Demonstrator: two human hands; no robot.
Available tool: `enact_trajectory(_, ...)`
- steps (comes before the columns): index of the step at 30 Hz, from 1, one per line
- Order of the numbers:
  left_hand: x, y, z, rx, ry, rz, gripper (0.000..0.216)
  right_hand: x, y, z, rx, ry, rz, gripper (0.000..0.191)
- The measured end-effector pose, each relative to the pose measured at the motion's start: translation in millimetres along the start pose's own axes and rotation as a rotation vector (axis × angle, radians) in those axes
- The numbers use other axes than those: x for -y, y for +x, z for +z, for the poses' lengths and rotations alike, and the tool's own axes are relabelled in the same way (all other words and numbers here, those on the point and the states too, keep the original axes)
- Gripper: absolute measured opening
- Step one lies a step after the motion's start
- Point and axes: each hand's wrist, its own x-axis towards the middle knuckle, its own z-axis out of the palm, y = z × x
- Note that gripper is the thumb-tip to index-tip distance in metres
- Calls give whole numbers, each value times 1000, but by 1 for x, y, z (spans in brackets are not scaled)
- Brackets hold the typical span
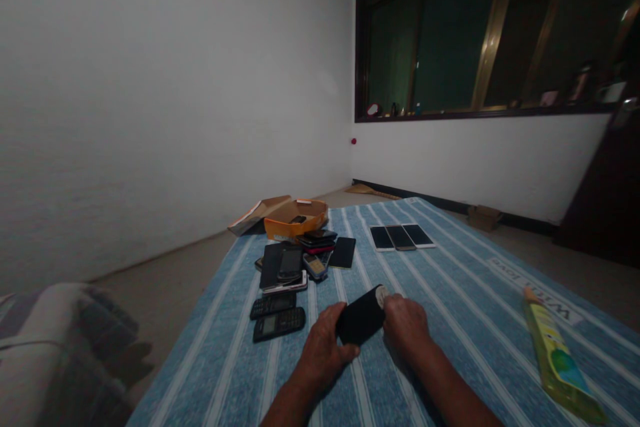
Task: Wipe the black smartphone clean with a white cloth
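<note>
A black smartphone (361, 315) is held tilted just above the striped blue cloth (345, 393). My left hand (325, 340) grips its left end, with the thumb along the near edge. Closed at the phone's far right end is my right hand (406, 321), its fingers around a small pale wad (381, 295) pressed against the phone. Whether the wad is cloth or tissue cannot be told. Two keypad phones, one black (279, 323) and another (273, 305) behind it, lie left of my hands.
Several phones are piled around a dark phone (290, 263), in front of an open orange box (300, 217). Three smartphones (401, 237) lie side by side farther back. A bottle of yellow-green liquid (560, 360) lies at the right. A wall and window stand beyond.
</note>
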Motion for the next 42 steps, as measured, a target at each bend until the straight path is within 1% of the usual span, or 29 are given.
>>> enact_trajectory(3, -1, 0, 0, -2, 4, 2, 72, 2, -1, -3, 13, 8, -7, 31)
enact_trajectory(7, -3, 0, -1, -1, -8, 2, 69, 0, 0, -2, -18, 29, -3, 33)
enact_trajectory(10, -4, 0, -1, 5, -11, 8, 67, 0, -1, -2, -10, 22, 1, 33)
enact_trajectory(18, -10, 1, -3, 15, 2, 42, 56, 16, -13, -8, 28, 31, -107, 34)
enact_trajectory(21, -12, 0, -5, 20, -2, 45, 53, 9, -10, -8, 11, 44, -83, 36)
enact_trajectory(25, -10, 0, -4, 21, -13, 72, 52, -6, -2, -6, -72, 54, -12, 37)
enact_trajectory(28, -10, -1, -4, 15, -9, 71, 51, -8, 1, -1, -96, 38, -29, 37)
enact_trajectory(31, -12, -1, -4, 10, -11, 73, 48, -3, -1, 3, -60, -12, -49, 35)
enact_trajectory(35, -13, -1, -4, 7, -12, 81, 49, 9, -8, 2, -43, -38, -65, 39)
enact_trajectory(42, -7, 1, -1, 1, 0, 87, 52, 36, -26, 5, -39, 5, -182, 35)
